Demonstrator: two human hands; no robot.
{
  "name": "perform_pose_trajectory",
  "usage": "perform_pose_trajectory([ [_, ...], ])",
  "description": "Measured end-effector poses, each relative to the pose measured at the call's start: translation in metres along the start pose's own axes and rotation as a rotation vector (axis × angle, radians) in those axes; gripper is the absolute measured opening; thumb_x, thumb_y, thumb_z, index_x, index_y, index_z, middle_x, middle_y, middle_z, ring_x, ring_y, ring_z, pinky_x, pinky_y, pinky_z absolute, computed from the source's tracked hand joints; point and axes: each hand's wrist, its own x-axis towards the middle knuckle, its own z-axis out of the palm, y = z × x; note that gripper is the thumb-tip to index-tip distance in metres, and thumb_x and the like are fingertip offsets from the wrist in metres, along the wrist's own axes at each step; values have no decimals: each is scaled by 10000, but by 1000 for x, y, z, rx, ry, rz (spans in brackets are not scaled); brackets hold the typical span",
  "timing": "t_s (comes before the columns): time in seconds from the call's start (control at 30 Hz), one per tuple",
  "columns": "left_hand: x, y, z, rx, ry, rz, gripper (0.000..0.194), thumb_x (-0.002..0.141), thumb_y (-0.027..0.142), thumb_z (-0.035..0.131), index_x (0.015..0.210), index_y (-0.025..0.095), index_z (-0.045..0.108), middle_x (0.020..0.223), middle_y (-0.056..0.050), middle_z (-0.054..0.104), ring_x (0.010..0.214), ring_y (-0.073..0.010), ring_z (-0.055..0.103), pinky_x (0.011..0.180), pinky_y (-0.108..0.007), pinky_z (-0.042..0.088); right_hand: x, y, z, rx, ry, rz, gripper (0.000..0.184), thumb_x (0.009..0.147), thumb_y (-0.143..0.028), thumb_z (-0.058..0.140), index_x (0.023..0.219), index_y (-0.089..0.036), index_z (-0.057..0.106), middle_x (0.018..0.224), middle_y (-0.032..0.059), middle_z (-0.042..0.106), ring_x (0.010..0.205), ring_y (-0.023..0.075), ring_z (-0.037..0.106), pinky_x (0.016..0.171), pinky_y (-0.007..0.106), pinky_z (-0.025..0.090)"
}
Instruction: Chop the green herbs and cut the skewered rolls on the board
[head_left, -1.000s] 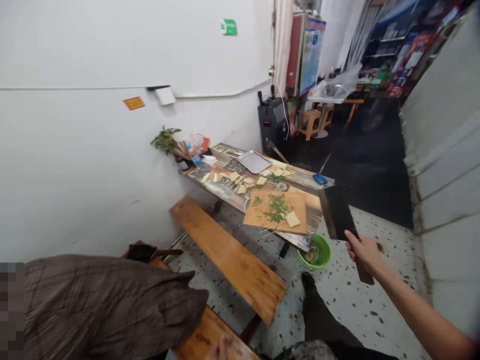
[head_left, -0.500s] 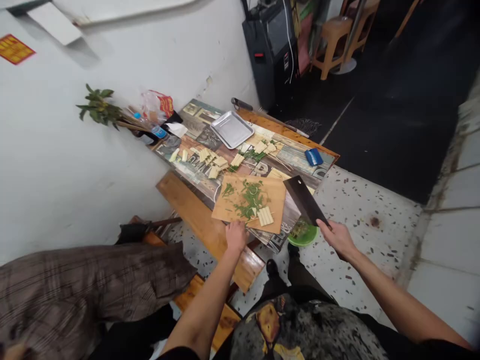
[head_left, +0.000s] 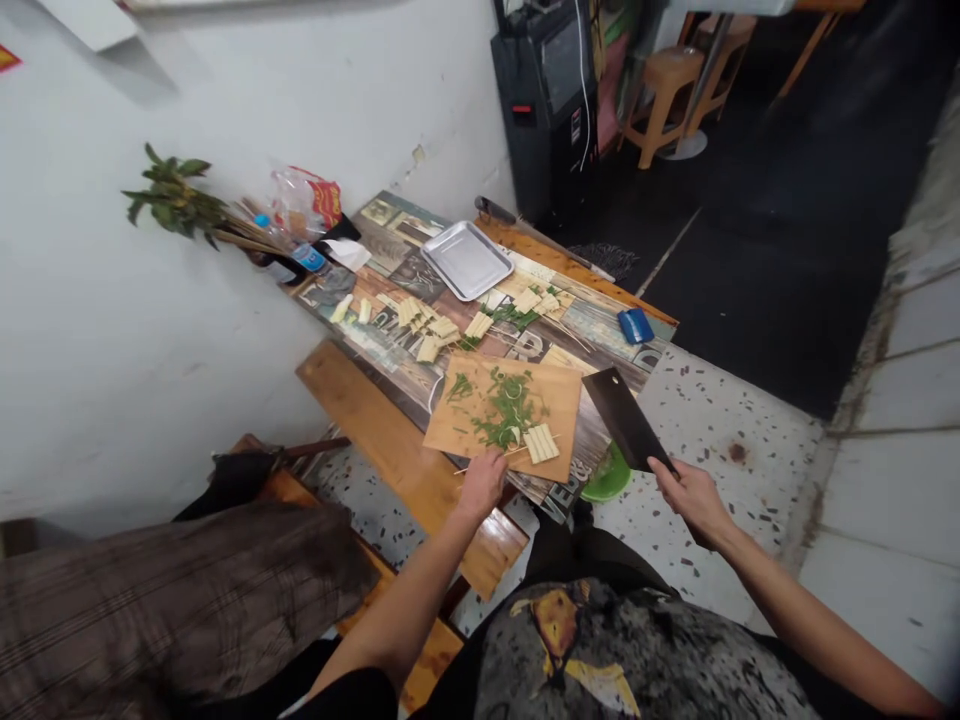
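My right hand (head_left: 694,498) grips the handle of a dark cleaver (head_left: 626,418), its broad blade held out past the cutting board's right edge. On the wooden cutting board (head_left: 450,430) lie chopped green leaves (head_left: 506,405) and a pale, ridged piece of food (head_left: 541,443) with a thin wooden skewer (head_left: 517,452) through it. My left hand (head_left: 484,483) is at the board's near edge, its fingers closed around the skewer's bare end; the fingertips are partly hidden.
Several more skewered pieces (head_left: 427,322) lie across the table, near a metal tray (head_left: 466,262). A blue packet (head_left: 636,326) sits toward the right end. A bench (head_left: 360,420) runs along the near side, and a green basin (head_left: 609,478) stands on the floor below.
My left hand has moved up and right to the board's edge, closing on the skewer. The cleaver stays in my right hand, shifted slightly right and down as the view tilts.
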Motion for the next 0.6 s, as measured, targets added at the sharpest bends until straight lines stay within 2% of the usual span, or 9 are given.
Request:
perform_pose_trajectory([
  [0.1,-5,0,0,-298,122,-9,186,941,202,415,932,176,598,1206,-151,605,1172,-252,533,1002,-385,406,5,-8,9,60,-7,27,549,817,-712,457,572,-220,449,436,-15,461,419,132,442,447,248,350],
  [0.2,-8,7,0,-575,161,-133,137,936,275,428,890,211,541,929,-91,658,884,-216,635,815,-323,475,11,-11,19,110,-13,40,550,821,-712,456,574,-220,461,426,-18,462,402,134,442,442,252,362],
  [0.27,-8,12,-4,-783,190,-205,160,944,353,426,875,226,494,770,-40,638,649,-178,617,671,-291,473,17,-11,25,105,-10,33,548,813,-713,461,567,-223,464,417,-17,457,400,138,439,437,256,362],
  [0.37,2,8,-19,-1051,292,-271,205,937,435,430,899,234,428,804,-35,672,517,-150,589,555,-269,447,30,-10,33,83,-11,-1,542,798,-715,465,554,-231,457,415,-13,442,402,149,431,422,268,359],
  [0.47,28,-16,-50,-1156,472,-397,213,908,430,482,926,233,403,811,-38,693,498,-145,584,523,-250,428,47,-11,40,70,-53,-37,537,795,-721,445,553,-242,456,416,-9,435,402,165,432,413,283,368],
  [0.53,55,-42,-75,-1132,590,-532,177,892,372,514,932,225,425,732,-18,675,501,-142,577,535,-238,424,58,-16,44,40,-89,-58,539,790,-729,429,549,-247,462,423,-1,449,413,179,453,420,292,383],
  [0.6,89,-69,-98,-1070,653,-701,130,886,314,526,936,210,467,675,-5,645,510,-143,578,548,-232,420,67,-23,47,3,-91,-93,541,781,-730,430,536,-249,466,443,10,475,439,192,486,441,297,404],
])
